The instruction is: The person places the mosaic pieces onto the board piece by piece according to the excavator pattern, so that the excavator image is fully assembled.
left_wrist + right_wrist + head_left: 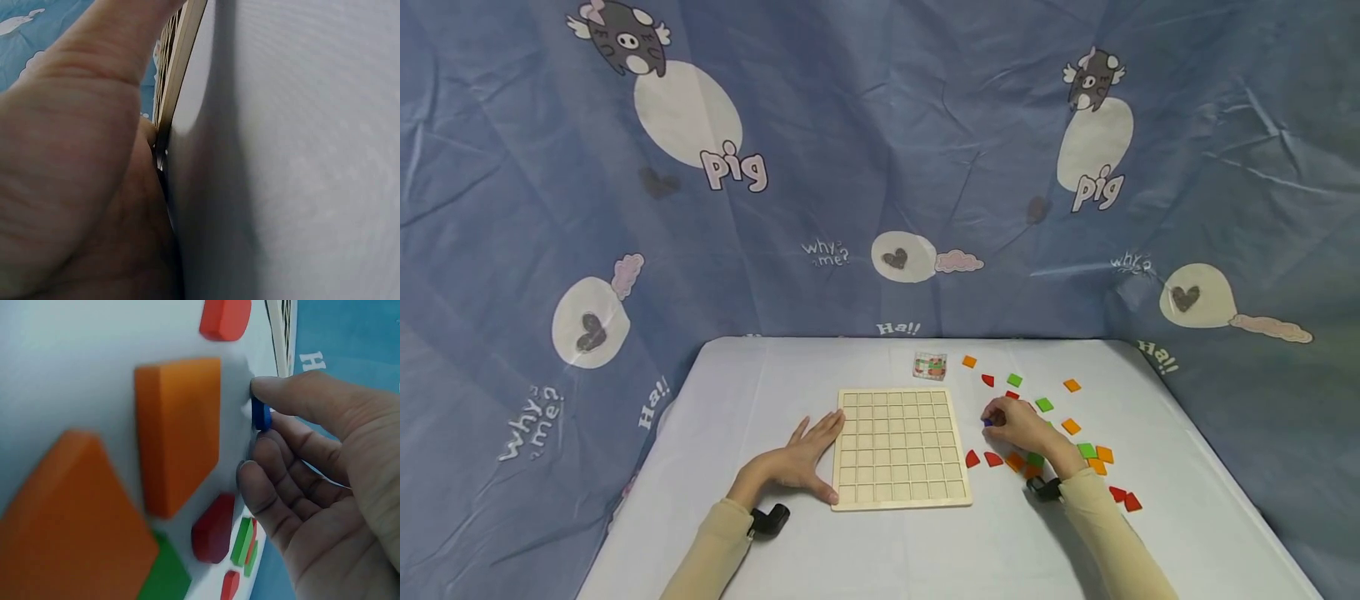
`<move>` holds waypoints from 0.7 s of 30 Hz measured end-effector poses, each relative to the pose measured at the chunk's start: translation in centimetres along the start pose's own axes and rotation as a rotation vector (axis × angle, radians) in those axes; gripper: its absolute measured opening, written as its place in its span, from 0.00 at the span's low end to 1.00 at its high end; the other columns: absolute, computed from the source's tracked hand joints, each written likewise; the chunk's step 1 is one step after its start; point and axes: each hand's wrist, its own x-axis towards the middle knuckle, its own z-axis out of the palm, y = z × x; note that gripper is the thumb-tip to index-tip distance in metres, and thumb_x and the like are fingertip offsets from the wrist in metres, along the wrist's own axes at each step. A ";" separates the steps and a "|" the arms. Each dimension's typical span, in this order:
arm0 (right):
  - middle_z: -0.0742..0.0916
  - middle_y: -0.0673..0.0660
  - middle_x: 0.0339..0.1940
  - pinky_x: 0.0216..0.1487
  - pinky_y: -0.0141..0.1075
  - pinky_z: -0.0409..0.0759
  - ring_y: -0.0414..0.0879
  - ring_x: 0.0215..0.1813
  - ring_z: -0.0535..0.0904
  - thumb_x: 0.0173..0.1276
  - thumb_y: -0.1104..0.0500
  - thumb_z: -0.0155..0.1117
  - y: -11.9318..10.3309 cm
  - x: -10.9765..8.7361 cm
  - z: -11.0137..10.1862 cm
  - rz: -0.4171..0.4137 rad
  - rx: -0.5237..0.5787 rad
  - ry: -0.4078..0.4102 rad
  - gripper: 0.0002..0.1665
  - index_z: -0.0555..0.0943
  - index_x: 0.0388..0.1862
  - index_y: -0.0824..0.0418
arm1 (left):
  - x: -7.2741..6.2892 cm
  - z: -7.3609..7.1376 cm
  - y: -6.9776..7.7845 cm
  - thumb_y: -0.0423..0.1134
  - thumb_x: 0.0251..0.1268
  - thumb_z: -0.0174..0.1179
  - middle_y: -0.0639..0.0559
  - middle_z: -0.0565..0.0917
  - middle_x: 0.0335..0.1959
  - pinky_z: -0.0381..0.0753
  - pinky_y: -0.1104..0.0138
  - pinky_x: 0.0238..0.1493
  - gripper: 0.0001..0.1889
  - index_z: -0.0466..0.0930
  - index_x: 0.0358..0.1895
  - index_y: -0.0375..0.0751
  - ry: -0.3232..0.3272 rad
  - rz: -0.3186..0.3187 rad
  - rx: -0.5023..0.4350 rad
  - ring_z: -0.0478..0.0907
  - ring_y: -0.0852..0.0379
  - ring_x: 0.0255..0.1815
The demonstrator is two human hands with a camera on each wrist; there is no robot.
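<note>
A pale wooden grid board (901, 450) lies on the white table, its square cells bare. Along the board's left edge rests my left hand (801, 460), fingers and thumb spread, touching the rim near its upper and lower left corners. In the left wrist view the thumb (81, 125) lies against the board's side (181, 69). To the right of the board, my right hand (1018, 425) pinches a small blue piece (260, 415) between thumb and forefinger, close to the table surface. The exact shape of that piece is mostly hidden by the fingers.
Flat orange (1071, 426), green (1044, 405) and red (993, 459) pieces lie scattered around my right hand and forearm, some overlapping. A small printed pattern card (930, 366) lies behind the board. A blue patterned cloth (850, 167) hangs behind the table.
</note>
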 end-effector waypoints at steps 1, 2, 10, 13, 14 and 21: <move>0.83 0.48 0.33 0.38 0.32 0.81 0.40 0.35 0.77 0.57 0.61 0.72 -0.2 0.1 0.1 -0.006 0.008 -0.002 0.10 0.82 0.38 0.58 | 0.0 0.0 0.0 0.70 0.35 0.71 0.46 0.35 0.80 0.24 0.44 0.76 0.72 0.33 0.78 0.41 -0.002 0.000 0.000 0.32 0.46 0.81; 0.84 0.49 0.33 0.39 0.32 0.81 0.40 0.35 0.77 0.58 0.61 0.72 -0.5 0.1 0.2 -0.015 0.018 -0.004 0.10 0.82 0.38 0.59 | 0.0 0.0 0.0 0.70 0.35 0.71 0.46 0.35 0.80 0.24 0.44 0.76 0.72 0.33 0.78 0.41 -0.003 -0.001 0.000 0.32 0.46 0.81; 0.84 0.48 0.36 0.38 0.30 0.81 0.37 0.37 0.78 0.59 0.59 0.72 -3.1 1.6 1.7 -0.109 0.047 -0.006 0.10 0.82 0.39 0.58 | 0.0 0.0 0.0 0.69 0.35 0.72 0.46 0.35 0.80 0.23 0.44 0.76 0.72 0.34 0.78 0.40 0.004 0.004 -0.018 0.31 0.46 0.81; 0.84 0.49 0.36 0.38 0.29 0.81 0.37 0.37 0.79 0.59 0.59 0.72 -3.8 2.0 2.2 -0.125 0.063 -0.039 0.11 0.82 0.39 0.58 | 0.0 0.0 0.1 0.69 0.35 0.72 0.46 0.35 0.80 0.23 0.43 0.76 0.72 0.34 0.78 0.40 0.000 0.008 -0.019 0.31 0.46 0.81; 0.84 0.48 0.36 0.38 0.29 0.81 0.37 0.37 0.79 0.59 0.59 0.72 -4.0 2.1 2.4 -0.119 0.073 -0.051 0.11 0.82 0.40 0.58 | 0.0 0.0 0.1 0.69 0.35 0.72 0.46 0.35 0.80 0.23 0.43 0.76 0.72 0.33 0.78 0.40 -0.002 0.009 -0.019 0.31 0.46 0.81; 0.83 0.47 0.33 0.37 0.29 0.78 0.39 0.36 0.76 0.59 0.59 0.72 -4.6 2.7 2.8 -0.108 0.082 -0.070 0.10 0.82 0.39 0.56 | -0.3 -0.2 0.3 0.68 0.35 0.72 0.47 0.34 0.80 0.23 0.44 0.76 0.72 0.34 0.78 0.41 -0.002 0.003 -0.033 0.31 0.46 0.81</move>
